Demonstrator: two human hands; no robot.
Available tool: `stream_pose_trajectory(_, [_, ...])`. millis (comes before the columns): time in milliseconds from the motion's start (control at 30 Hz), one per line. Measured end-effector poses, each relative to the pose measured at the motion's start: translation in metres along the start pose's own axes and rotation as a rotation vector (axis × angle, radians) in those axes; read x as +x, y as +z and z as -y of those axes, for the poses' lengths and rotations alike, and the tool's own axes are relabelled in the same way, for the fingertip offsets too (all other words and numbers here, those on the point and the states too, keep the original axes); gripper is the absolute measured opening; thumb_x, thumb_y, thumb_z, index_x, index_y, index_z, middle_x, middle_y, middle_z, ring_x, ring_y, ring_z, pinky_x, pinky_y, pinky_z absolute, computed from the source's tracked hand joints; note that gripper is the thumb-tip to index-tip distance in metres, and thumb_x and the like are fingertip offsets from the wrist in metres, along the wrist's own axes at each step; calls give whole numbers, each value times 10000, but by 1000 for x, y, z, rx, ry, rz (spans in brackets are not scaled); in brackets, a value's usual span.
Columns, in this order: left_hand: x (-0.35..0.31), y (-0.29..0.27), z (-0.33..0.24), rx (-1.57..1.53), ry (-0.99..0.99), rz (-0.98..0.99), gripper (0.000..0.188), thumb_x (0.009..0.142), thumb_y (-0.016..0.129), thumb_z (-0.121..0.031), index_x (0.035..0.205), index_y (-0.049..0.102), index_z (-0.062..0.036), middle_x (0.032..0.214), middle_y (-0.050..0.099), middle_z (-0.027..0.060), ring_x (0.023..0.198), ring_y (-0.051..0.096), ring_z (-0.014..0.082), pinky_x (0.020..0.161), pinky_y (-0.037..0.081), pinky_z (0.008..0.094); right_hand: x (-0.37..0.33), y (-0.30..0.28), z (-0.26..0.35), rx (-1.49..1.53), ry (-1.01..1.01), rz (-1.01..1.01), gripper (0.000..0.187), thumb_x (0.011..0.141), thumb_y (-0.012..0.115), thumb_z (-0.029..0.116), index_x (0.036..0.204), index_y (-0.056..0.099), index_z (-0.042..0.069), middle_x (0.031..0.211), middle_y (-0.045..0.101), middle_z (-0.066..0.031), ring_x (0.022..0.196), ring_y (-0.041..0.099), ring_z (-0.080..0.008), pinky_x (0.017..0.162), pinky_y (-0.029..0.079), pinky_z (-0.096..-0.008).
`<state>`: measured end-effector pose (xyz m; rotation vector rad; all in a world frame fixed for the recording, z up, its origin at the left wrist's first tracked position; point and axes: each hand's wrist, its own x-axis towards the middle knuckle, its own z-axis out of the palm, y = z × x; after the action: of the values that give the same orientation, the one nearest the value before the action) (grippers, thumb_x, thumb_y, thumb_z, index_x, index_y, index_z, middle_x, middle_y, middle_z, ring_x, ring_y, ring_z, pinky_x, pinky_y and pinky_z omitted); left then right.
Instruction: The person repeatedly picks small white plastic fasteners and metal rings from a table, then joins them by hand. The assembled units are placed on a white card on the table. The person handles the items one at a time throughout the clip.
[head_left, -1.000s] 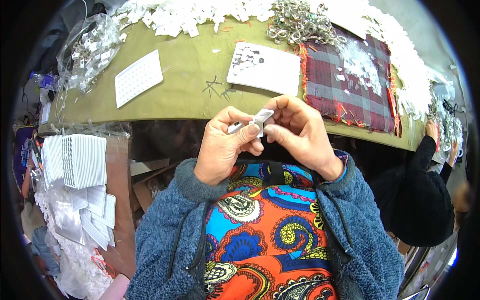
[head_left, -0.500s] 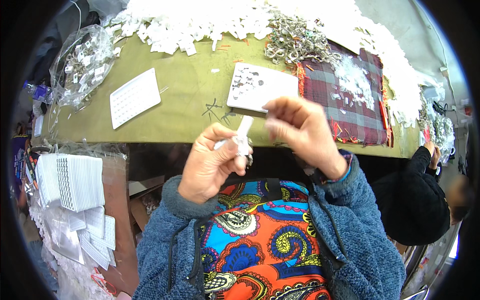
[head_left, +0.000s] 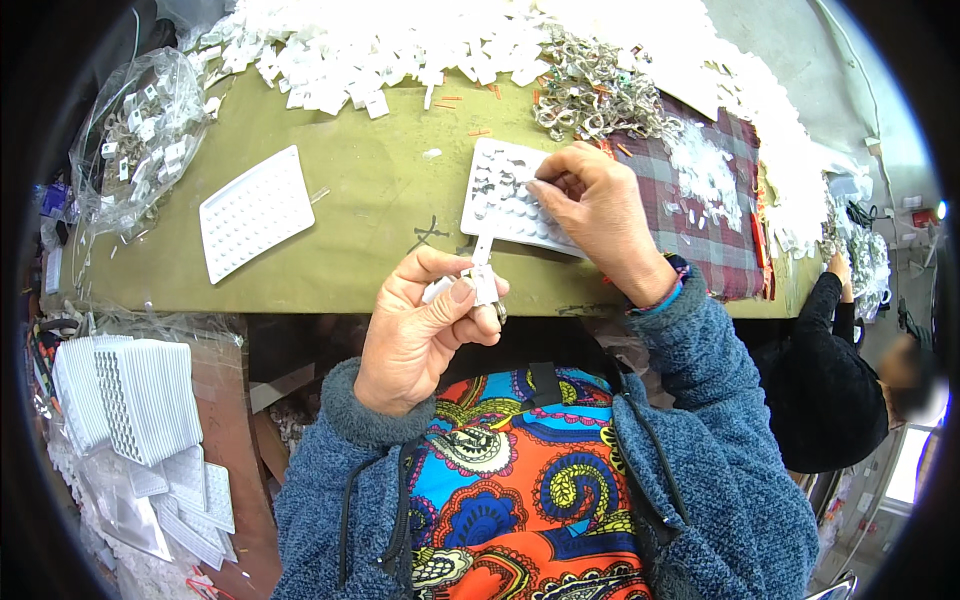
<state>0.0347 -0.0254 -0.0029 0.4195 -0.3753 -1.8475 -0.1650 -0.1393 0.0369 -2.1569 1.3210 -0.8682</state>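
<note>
My left hand (head_left: pixel 400 340) is closed around a small white plastic piece (head_left: pixel 483 282) with a narrow white strip standing up from it. A bit of shiny metal shows below its fingers. Over a white dimpled tray (head_left: pixel 545 238), my right hand (head_left: pixel 608 215) has thumb and forefinger pinched together at the tray's surface. Whatever is between those fingertips is too small to make out. Several dark and silvery round pieces (head_left: pixel 487 185) sit in the tray's left part, while the hand covers some of its right side.
Another white dimpled tray (head_left: pixel 258 215) lies on the green tabletop (head_left: pixel 370 190) to the left. At the back are heaped white pieces (head_left: pixel 400 50) and tangled metal rings (head_left: pixel 590 95). A plaid cloth (head_left: pixel 690 220) lies right; stacked trays (head_left: pixel 140 400) stand lower left. A co-worker (head_left: pixel 830 380) is at far right.
My right hand has moved from beside the left hand out over the tray, its fingers now down on it. The left hand stays nearly in place, still gripping the white plastic piece.
</note>
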Motion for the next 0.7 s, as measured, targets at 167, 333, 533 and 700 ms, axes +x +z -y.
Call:
stream_pose_trajectory(167, [2,2,0,-45,24,2,138,982,561,-61,1108,543,-8,1061,650,255,787,702,219,691,628,314,10,-3,3,-18,-164,-8,161,810,684,-44,970,671,-23,854,643,-87,743,638,-168,667,513,-279])
stream_pose_trajectory(333, [2,4,0,-74,54,-6,156,990,554,-73,1121,531,8,1061,649,253,800,696,206,686,628,307,4,1,2,-168,-309,100,194,809,613,-31,990,671,6,906,594,-146,810,643,-341,717,529,-398])
stream_pose_trajectory(533, [4,7,2,-31,75,-31,160,994,555,-90,1123,534,3,1069,651,242,804,696,200,689,627,294,3,3,4,-215,-350,87,128,833,613,-35,951,655,-7,900,593,-140,805,634,-328,707,519,-380])
stream_pose_trajectory(700, [2,12,7,-70,94,-48,160,995,556,-100,1127,539,-10,1063,658,215,829,696,197,729,629,308,-25,-13,33,252,-150,101,86,867,631,-78,946,644,-45,904,607,-76,734,607,-123,646,496,-255])
